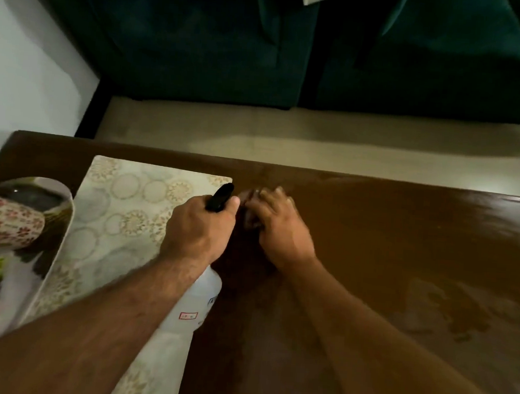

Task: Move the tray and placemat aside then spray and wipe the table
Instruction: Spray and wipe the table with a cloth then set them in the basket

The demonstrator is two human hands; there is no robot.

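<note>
Fingers of left hand around spray bottle; right hand on brown cloth.

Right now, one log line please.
left hand: grips spray bottle | right hand: wiping table | placemat, tray: aside, left

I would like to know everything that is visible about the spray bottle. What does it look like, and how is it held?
The spray bottle has a translucent white body that looks like plastic, with small printed labels, one outlined in red, and a black spray head on top. It is tilted, its nozzle pointing away from the person. The left hand grips its neck, covering the trigger. It is held over the edge of the patterned placemat, beside the bare wooden table. How full it is cannot be told.
</note>
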